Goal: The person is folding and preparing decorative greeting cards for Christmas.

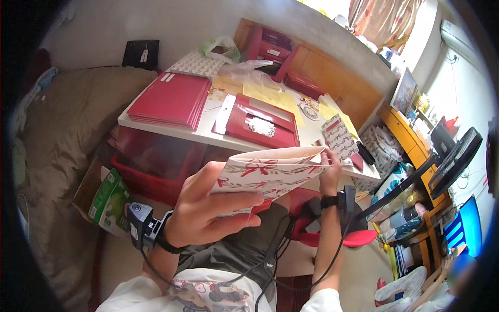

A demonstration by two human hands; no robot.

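Observation:
A white paper sleeve printed with red bows and leafy garlands [269,175] is held up between both hands, its upper edge gaping a little. My left hand [212,206] grips its left end, fingers spread across the lower face. At the right end, my right hand [330,165] pinches the corner. Beyond it on the white table lies a dark red folder [241,128] with an ornate white label [262,127]. Another bow-patterned piece [339,136] rests at the table's right, beside a black object [365,153]. What is inside the sleeve is hidden.
Stacked red folders [167,101] occupy the table's left, with patterned sheets [197,65] behind. Yellow paper [269,97], plastic bags [249,72] and a red box [304,84] lie farther back. A green carton [111,202] is low left; a black fan [456,162] and another person [432,284] are right.

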